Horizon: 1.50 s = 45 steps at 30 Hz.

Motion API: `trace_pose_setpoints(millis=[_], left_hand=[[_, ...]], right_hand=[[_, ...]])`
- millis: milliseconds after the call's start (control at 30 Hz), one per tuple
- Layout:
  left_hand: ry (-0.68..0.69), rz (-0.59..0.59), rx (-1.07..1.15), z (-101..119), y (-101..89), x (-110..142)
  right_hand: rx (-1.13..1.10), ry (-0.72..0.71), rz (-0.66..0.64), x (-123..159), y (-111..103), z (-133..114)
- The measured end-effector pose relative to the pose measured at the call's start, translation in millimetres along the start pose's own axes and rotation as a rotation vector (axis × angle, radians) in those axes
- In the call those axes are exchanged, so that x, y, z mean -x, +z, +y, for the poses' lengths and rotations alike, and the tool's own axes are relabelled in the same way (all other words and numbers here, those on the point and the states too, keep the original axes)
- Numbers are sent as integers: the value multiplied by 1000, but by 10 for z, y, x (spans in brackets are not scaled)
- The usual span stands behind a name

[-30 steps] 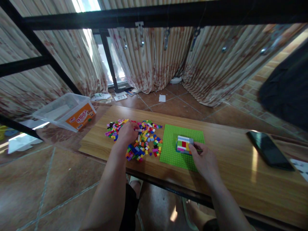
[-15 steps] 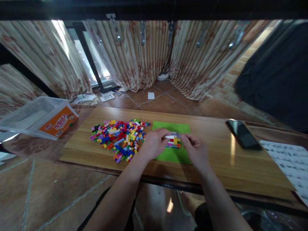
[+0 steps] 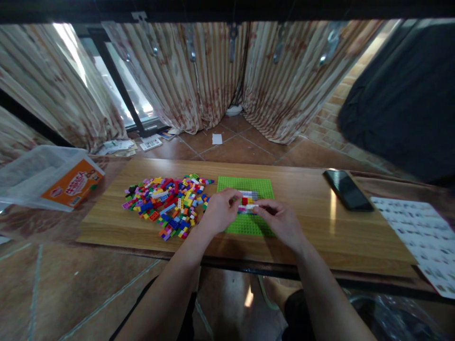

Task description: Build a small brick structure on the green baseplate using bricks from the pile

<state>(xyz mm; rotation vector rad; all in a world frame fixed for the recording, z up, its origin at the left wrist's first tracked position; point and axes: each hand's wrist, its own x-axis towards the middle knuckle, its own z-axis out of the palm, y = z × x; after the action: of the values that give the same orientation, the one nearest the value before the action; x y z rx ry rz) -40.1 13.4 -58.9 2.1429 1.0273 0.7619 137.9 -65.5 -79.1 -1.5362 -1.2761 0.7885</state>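
Observation:
A small build of toy bricks (image 3: 245,201), with grey, red, yellow and pink parts, sits on the green baseplate (image 3: 254,227). My right hand (image 3: 279,219) comes in from the right, thumb and forefinger pinching a white brick (image 3: 251,207) over the near part of the build. At the build's left side is my left hand (image 3: 223,208), its fingers curled together. Whatever its fingertips grip is too small to make out. Left of the baseplate spreads a pile of loose toy bricks (image 3: 170,201) in many colours.
On the wooden board (image 3: 305,189) a black phone (image 3: 348,189) lies to the right. A sheet with small pictures (image 3: 419,241) overlaps the board's right end. Beyond its left end stands a clear plastic box (image 3: 53,175) with an orange label.
The white brick, earlier by my left fingertips at the build's far part, is now in my right fingers at the near part. The whole view has shifted slightly.

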Motion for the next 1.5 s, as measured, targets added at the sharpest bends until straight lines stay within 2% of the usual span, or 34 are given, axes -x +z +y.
trace_pose_setpoints(millis=[500, 767, 1000, 1133, 1367, 1500], left_hand=[[-160, -23, 22, 18, 20, 26], [-274, -26, 32, 60, 52, 25], [-281, -7, 29, 36, 86, 16], [-274, -30, 36, 42, 58, 13], [-267, -30, 44, 17, 69, 11], [-255, -25, 43, -11, 90, 10]], right_hand=[[5, 85, 60, 2, 73, 77], [122, 61, 87, 36, 96, 49], [120, 36, 64, 68, 168, -26], [193, 18, 60, 85, 163, -66], [301, -97, 48, 101, 123, -22], [360, -102, 75, 95, 103, -12]])
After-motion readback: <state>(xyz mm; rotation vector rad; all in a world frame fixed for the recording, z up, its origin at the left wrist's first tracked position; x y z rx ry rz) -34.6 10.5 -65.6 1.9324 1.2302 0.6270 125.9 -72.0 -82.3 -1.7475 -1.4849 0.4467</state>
